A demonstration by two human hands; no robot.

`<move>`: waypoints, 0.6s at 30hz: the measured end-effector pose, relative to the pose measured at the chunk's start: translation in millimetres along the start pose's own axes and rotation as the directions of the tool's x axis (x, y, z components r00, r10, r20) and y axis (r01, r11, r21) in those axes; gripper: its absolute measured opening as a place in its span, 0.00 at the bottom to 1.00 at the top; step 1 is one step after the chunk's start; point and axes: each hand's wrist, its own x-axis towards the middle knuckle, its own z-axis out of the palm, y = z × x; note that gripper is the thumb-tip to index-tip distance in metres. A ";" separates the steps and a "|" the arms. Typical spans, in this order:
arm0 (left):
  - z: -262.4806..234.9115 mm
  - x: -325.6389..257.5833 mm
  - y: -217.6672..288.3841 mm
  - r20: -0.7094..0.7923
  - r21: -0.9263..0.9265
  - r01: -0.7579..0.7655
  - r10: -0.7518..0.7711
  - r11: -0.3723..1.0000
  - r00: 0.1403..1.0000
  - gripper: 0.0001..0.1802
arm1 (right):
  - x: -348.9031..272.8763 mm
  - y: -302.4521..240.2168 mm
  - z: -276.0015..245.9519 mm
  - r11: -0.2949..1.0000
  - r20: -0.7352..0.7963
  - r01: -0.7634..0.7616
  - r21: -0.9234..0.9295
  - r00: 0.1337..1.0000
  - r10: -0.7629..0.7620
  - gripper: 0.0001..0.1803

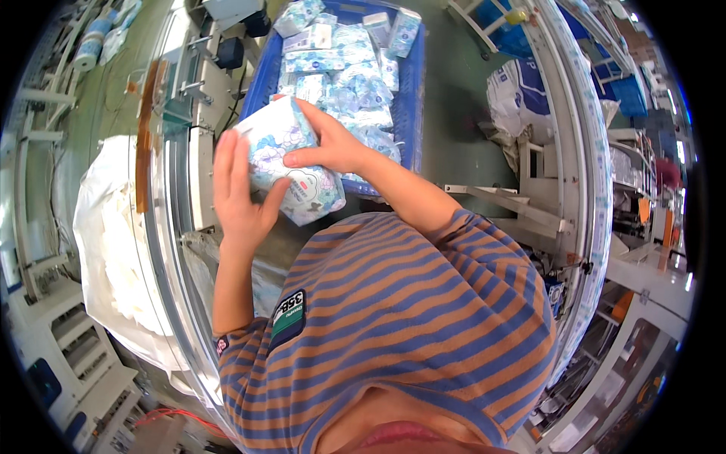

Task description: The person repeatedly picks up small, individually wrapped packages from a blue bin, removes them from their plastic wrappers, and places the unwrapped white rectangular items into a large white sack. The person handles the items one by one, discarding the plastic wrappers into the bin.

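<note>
Between my two hands is a soft plastic pack (291,155), white with a pale blue and purple flower print, held tilted in front of my body. My left hand (246,189) presses on its left side, the fingers up along the edge and the thumb on the front. My right hand (329,144) grips it from the upper right, thumb lying across the printed face, most of its other fingers hidden behind the pack. Just beyond, a blue plastic crate (414,113) is heaped with several similar packs (355,57).
Metal machine frames run along the left, with a large white bag (102,250) of pale material beside them. On the right, a conveyor rail (578,151) curves past a white and blue sack (518,94). A metal bracket (514,203) juts toward my right arm.
</note>
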 end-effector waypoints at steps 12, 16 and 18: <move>15.4 3.7 -12.1 -0.263 -0.091 -0.078 0.052 0.993 0.963 0.15 | -9.4 -1.9 6.8 0.994 -0.115 0.105 -0.029 0.987 -0.108 0.44; 24.5 10.5 -9.7 -0.278 0.029 -0.081 0.086 0.996 0.957 0.11 | -13.0 -8.2 3.4 0.984 -0.158 0.129 -0.119 0.977 -0.147 0.44; 20.4 13.4 1.7 -0.196 0.208 -0.068 0.109 0.976 0.974 0.07 | -16.6 -14.3 1.9 0.950 -0.172 0.147 -0.276 0.965 -0.199 0.44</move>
